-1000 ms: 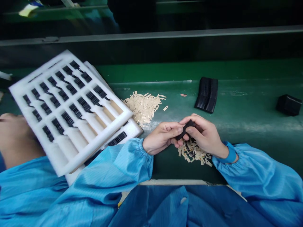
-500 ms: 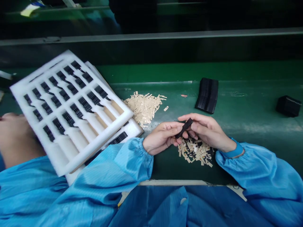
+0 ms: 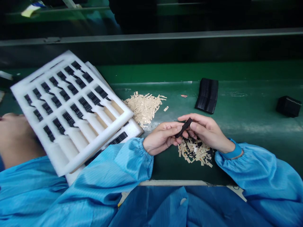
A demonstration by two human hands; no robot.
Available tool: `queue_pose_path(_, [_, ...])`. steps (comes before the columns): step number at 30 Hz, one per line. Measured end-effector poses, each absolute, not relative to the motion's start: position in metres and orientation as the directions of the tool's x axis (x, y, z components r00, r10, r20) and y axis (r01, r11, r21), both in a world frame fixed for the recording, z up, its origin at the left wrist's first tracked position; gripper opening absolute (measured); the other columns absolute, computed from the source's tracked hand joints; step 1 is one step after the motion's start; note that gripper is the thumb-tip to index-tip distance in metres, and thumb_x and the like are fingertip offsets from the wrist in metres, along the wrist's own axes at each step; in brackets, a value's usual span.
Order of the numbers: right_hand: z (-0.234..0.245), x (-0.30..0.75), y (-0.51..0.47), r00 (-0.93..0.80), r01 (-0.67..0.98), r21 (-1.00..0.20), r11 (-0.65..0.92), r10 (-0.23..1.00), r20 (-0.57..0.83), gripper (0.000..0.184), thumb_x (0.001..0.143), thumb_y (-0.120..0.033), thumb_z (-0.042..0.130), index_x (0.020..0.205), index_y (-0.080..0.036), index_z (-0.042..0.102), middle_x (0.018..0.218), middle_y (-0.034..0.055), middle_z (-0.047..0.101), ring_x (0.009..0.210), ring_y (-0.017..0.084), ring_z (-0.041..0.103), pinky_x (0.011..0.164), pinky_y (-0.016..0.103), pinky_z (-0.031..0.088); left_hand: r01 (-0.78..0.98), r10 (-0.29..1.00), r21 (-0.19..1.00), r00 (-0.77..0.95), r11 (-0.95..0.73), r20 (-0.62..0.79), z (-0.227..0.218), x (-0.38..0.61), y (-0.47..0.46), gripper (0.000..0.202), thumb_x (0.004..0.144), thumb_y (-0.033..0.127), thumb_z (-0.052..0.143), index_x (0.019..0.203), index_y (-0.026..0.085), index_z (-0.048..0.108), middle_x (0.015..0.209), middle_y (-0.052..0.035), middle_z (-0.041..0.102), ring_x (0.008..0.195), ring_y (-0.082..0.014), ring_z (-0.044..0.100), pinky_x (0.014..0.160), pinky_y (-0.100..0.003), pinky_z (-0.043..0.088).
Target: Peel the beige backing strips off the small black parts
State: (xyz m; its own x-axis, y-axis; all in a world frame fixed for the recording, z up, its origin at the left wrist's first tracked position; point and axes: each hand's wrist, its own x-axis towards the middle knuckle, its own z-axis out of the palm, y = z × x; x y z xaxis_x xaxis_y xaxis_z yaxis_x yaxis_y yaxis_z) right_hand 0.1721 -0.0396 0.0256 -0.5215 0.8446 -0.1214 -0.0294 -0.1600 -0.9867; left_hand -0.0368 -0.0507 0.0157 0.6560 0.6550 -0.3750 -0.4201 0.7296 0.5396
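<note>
Sitting pinched in left hand [image 3: 163,135]: black bar [image 3: 183,128].

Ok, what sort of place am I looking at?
Likely a factory assembly workstation: a white foam tray holds rows of black comb-like parts, and small beige tabs lie heaped on the green worktop.

Black bar [image 3: 184,128] partly behind fingers [image 3: 175,130]
</note>
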Motion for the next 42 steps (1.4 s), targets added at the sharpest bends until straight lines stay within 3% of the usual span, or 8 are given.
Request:
queue_pose_path(5, [0.026, 0.166, -0.042, -0.485, 0.012, -0.991, -0.133, 0.866, -0.122, 0.033, 0.098, -0.04, 0.062, 0.123, -0.019, 0.065, 0.076, -0.0002, 0.064, 0.063, 0.01, 0.054, 0.056, 0.023, 0.042, -0.401, 0.68, 0.583, 0.613, 0.707, -0.403, 0.015, -0.035, -0.051, 0.029, 0.084, 0.032, 0.079, 0.104, 0.012, 0.075, 0.084, -0.0047, 0.07, 0.058, -0.0032, 0.061, 0.049, -0.01, 0.046])
queue_pose_path(10, [0.028, 0.165, -0.038, -0.476, 0.032, -0.981, -0.193, 0.86, -0.185, 0.035, 0.088, -0.03, 0.072, 0.119, -0.018, 0.064, 0.079, 0.0003, 0.067, 0.071, 0.012, 0.064, 0.065, 0.024, 0.05, -0.282, 0.774, 0.76, 0.473, 0.586, -0.421, 0.015, -0.032, -0.049, 0.032, 0.084, 0.036, 0.077, 0.101, 0.009, 0.073, 0.084, -0.0055, 0.071, 0.061, -0.0072, 0.064, 0.054, -0.016, 0.052])
queue_pose_path(18, [0.028, 0.171, -0.03, -0.339, 0.033, -0.939, -0.343, 0.88, -0.334, 0.025, 0.088, -0.039, 0.072, 0.095, -0.016, 0.065, 0.062, -0.0042, 0.06, 0.043, 0.005, 0.045, 0.038, 0.018, 0.032, -0.112, 0.81, 0.868, 0.433, 0.484, -0.396, 0.015, -0.032, -0.048, 0.035, 0.091, 0.043, 0.067, 0.103, 0.01, 0.071, 0.087, -0.0079, 0.075, 0.058, -0.0087, 0.064, 0.053, -0.02, 0.055])
queue_pose_path(23, [0.025, 0.172, -0.023, -0.137, -0.197, -0.969, -0.146, 0.983, -0.12, 0.04, 0.09, -0.039, 0.071, 0.122, -0.019, 0.061, 0.098, 0.0052, 0.073, 0.07, 0.012, 0.067, 0.059, 0.025, 0.054, -0.196, 0.827, 0.84, 0.387, 0.505, -0.407, 0.01, -0.03, -0.046, 0.046, 0.098, 0.052, 0.053, 0.102, 0.01, 0.07, 0.081, -0.0079, 0.074, 0.059, -0.0103, 0.066, 0.053, -0.021, 0.056])
queue_pose_path(27, [0.023, 0.183, -0.016, 0.024, 0.12, -0.993, -0.014, 1.0, -0.011, 0.03, 0.092, -0.039, 0.068, 0.112, -0.017, 0.064, 0.08, 0.0017, 0.07, 0.052, 0.01, 0.057, 0.047, 0.025, 0.043, -0.203, 0.819, 0.834, 0.406, 0.513, -0.405, 0.011, -0.029, -0.047, 0.042, 0.099, 0.048, 0.053, 0.1, 0.009, 0.069, 0.078, -0.0067, 0.072, 0.058, -0.0096, 0.066, 0.054, -0.02, 0.056])
queue_pose_path(30, [0.029, 0.2, -0.01, 0.068, 0.517, -0.846, 0.128, 0.98, 0.189, 0.016, 0.09, -0.034, 0.07, 0.09, -0.018, 0.068, 0.073, -0.0002, 0.064, 0.055, 0.01, 0.052, 0.053, 0.026, 0.042, -0.207, 0.815, 0.831, 0.416, 0.517, -0.403, 0.013, -0.029, -0.048, 0.039, 0.1, 0.045, 0.052, 0.099, 0.01, 0.069, 0.078, -0.0061, 0.072, 0.058, -0.0093, 0.065, 0.054, -0.02, 0.056])
queue_pose_path(33, [0.034, 0.216, -0.006, -0.13, 0.789, -0.559, 0.257, 0.958, 0.256, 0.009, 0.086, -0.027, 0.073, 0.083, -0.019, 0.069, 0.075, -0.0002, 0.061, 0.063, 0.012, 0.052, 0.06, 0.027, 0.041, -0.208, 0.81, 0.826, 0.419, 0.525, -0.41, 0.013, -0.029, -0.048, 0.038, 0.101, 0.044, 0.052, 0.099, 0.01, 0.069, 0.078, -0.0059, 0.071, 0.058, -0.0091, 0.065, 0.055, -0.02, 0.056])
queue_pose_path(42, [0.025, 0.222, -0.01, -0.292, 0.935, -0.143, 0.323, 0.935, 0.199, 0.006, 0.09, -0.025, 0.066, 0.092, -0.02, 0.066, 0.087, 0.003, 0.063, 0.072, 0.016, 0.057, 0.057, 0.03, 0.033, -0.2, 0.819, 0.839, 0.415, 0.507, -0.396, 0.013, -0.029, -0.047, 0.038, 0.1, 0.045, 0.051, 0.098, 0.011, 0.069, 0.077, -0.0062, 0.071, 0.059, -0.0099, 0.065, 0.054, -0.021, 0.055])
